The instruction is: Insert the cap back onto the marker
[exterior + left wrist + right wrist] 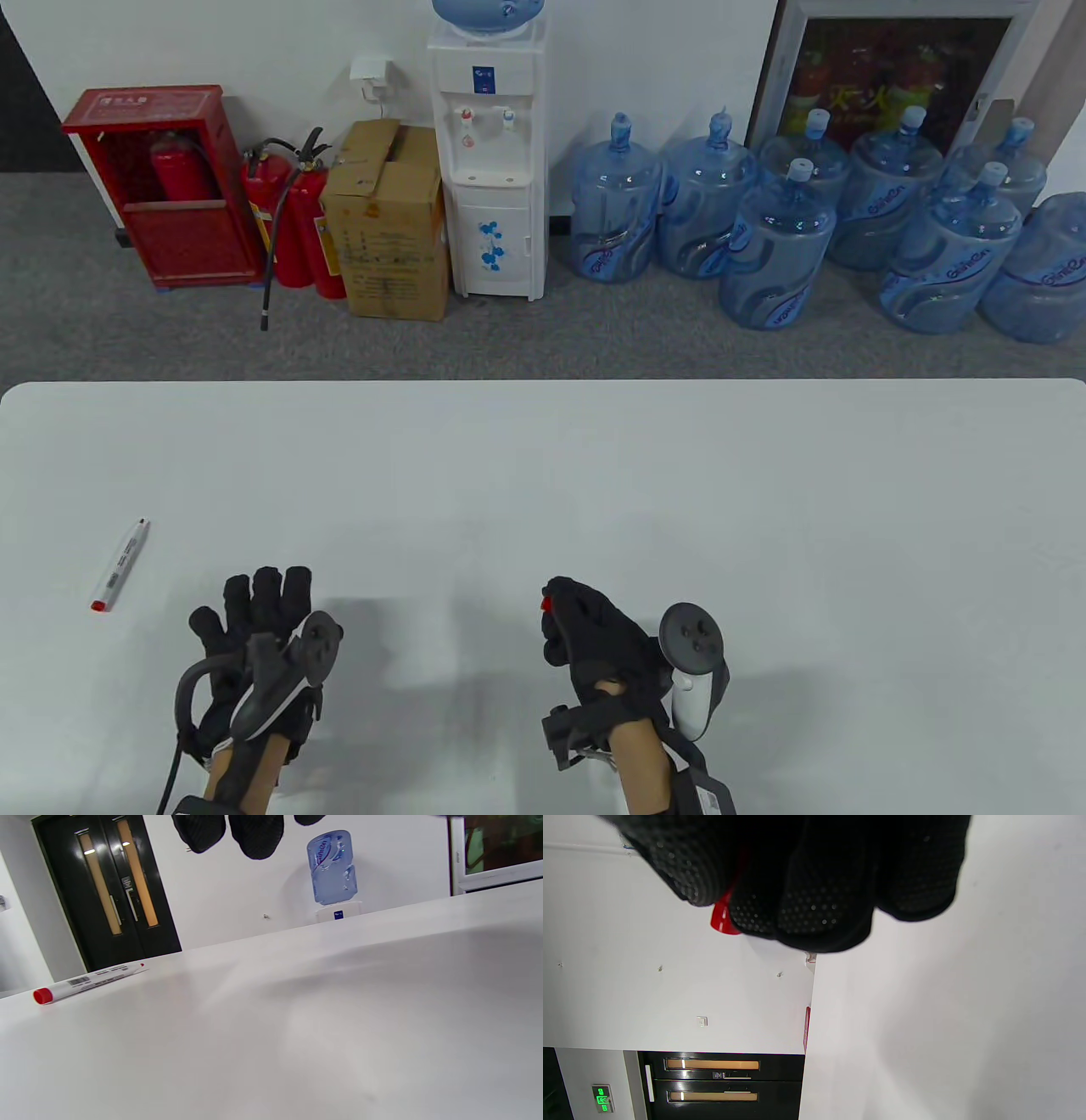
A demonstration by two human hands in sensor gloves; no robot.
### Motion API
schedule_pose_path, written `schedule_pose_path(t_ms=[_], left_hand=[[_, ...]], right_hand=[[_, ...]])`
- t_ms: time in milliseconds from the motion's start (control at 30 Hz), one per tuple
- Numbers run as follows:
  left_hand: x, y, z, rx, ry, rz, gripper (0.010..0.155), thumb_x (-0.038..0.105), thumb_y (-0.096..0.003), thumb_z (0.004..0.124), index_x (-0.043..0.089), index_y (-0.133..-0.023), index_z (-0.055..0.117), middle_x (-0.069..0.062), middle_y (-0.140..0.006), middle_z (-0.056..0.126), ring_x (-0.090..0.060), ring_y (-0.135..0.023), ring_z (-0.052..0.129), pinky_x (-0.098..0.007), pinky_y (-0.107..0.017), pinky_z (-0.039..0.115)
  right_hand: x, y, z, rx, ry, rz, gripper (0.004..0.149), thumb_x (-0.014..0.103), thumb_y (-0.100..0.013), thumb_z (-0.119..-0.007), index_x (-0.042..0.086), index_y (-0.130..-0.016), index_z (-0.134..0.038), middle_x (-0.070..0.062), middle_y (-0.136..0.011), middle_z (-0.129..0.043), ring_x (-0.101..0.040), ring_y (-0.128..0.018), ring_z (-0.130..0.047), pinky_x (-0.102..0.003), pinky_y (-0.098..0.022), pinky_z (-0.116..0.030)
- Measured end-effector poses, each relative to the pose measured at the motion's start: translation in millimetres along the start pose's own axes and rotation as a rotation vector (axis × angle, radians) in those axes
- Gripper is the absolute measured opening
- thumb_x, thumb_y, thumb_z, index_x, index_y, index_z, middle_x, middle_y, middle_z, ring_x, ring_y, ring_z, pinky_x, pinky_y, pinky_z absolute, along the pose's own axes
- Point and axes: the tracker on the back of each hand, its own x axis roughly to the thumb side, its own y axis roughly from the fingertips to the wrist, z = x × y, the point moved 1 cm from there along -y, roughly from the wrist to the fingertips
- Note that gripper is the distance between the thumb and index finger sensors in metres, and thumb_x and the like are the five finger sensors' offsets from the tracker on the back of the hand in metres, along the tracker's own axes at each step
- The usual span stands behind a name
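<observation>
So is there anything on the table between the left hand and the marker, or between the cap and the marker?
Nothing visible. The marker lies alone on the bare table, up-left of the left hand. The right hand holds the red cap.

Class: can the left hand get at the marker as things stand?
Probably yes. The marker lies alone on the table, up and to the left of the left hand, whose fingers are spread and hold nothing; nothing lies between them.
</observation>
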Motion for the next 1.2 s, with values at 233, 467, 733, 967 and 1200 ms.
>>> schedule_pose_path(t_ms=[233,467,733,967,1200], left_hand=[[-10.5,-27.7,-17.1,0.022,-0.051,-0.035,0.081,0.065,-0.0438,0.052,0.031,-0.113,0.028,-0.008,-0.125,0.045,-0.043,-0.118,0.045,-0.072,-0.076,0.037],[-75.2,-81.0,-28.3,-0.007,-0.032,-0.230,0.079,0.063,-0.0437,0.058,0.034,-0.112,0.031,-0.007,-0.124,0.047,-0.043,-0.117,0.047,-0.071,-0.076,0.038],[-155.8,-106.4,13.8,-0.154,-0.014,-0.451,0.077,0.060,-0.0433,0.067,0.038,-0.111,0.037,-0.006,-0.122,0.054,-0.042,-0.115,0.055,-0.069,-0.076,0.045],[-181.1,-120.5,38.7,-0.197,-0.083,-0.470,0.078,0.060,-0.0417,0.072,0.037,-0.110,0.042,-0.005,-0.120,0.060,-0.041,-0.113,0.062,-0.068,-0.076,0.048],[-178.7,-136.4,37.1,-0.230,-0.100,-0.477,0.077,0.059,-0.0401,0.075,0.035,-0.109,0.049,-0.003,-0.115,0.071,-0.037,-0.108,0.074,-0.066,-0.075,0.052]], right_hand=[[1.6,4.7,1.7,-0.022,0.024,0.020,0.046,0.044,-0.045,-0.079,0.029,-0.088,-0.079,0.005,-0.071,-0.095,-0.012,-0.046,-0.100,-0.043,-0.051,-0.085],[1.0,2.2,10.5,-0.094,0.004,0.014,0.045,0.044,-0.044,-0.079,0.030,-0.087,-0.079,0.005,-0.072,-0.095,-0.012,-0.046,-0.100,-0.043,-0.052,-0.085],[2.8,-1.7,13.3,-0.109,0.028,0.039,0.045,0.045,-0.045,-0.077,0.029,-0.087,-0.079,0.005,-0.070,-0.095,-0.011,-0.044,-0.100,-0.042,-0.051,-0.085],[2.5,-4.9,12.3,-0.118,0.063,0.050,0.045,0.045,-0.045,-0.077,0.029,-0.086,-0.079,0.005,-0.068,-0.096,-0.010,-0.043,-0.100,-0.042,-0.050,-0.086],[0.8,-10.0,6.0,-0.125,0.113,0.057,0.045,0.045,-0.045,-0.077,0.029,-0.086,-0.079,0.005,-0.068,-0.096,-0.010,-0.043,-0.100,-0.042,-0.049,-0.086]])
